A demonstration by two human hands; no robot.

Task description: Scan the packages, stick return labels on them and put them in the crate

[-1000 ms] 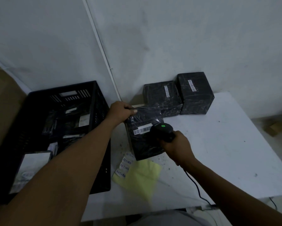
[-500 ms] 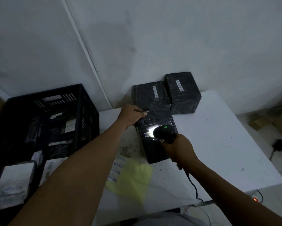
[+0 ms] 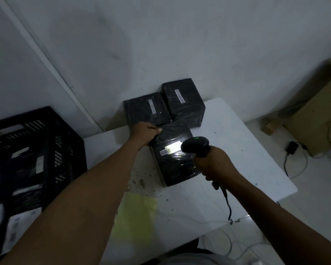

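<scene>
Left hand (image 3: 144, 133) grips the far corner of the black plastic-wrapped package (image 3: 175, 155) on the white bench (image 3: 247, 155). Right hand (image 3: 213, 162) holds the black scanner (image 3: 195, 146), lighting its white barcode label (image 3: 169, 150), too small to read.

no text can be read: the barcode labels (image 3: 170, 150) on the black packages (image 3: 177, 165) are too small and blurred.

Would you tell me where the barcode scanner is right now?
In the head view, the barcode scanner is right of centre, gripped by the right hand over the nearest black package on the white table.
</scene>
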